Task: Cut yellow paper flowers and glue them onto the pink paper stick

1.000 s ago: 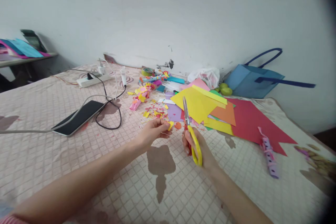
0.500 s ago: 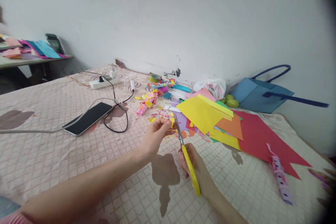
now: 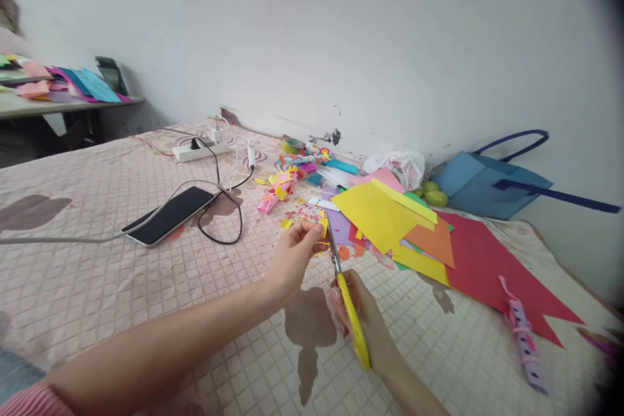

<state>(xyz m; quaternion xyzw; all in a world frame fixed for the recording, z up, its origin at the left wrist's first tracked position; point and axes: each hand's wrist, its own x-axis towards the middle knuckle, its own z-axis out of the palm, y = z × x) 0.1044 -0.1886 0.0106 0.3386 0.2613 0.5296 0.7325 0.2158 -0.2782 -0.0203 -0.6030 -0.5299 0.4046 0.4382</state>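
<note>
Compared with a second ago, the yellow-handled metal scissors (image 3: 349, 305) have swung: their blades stood nearly upright, clear of the left hand (image 3: 292, 259), and now slant leftward to the small yellow paper scrap (image 3: 324, 227). The camera's view has shifted too, showing more of the side table piled with coloured paper (image 3: 68, 84). The left thumb and fingers pinch the scrap, which pokes up past the fingertips, just beside the blades; whether the blades touch it cannot be told. The right hand (image 3: 368, 315) is closed around the scissors' handle, lower and nearer the wearer. The hands are apart, both above the pale grid-patterned cloth (image 3: 244, 380), with tiny multicoloured paper clippings (image 3: 298, 213) beyond the left and a large yellow paper sheet (image 3: 373, 211) beyond the right.
</note>
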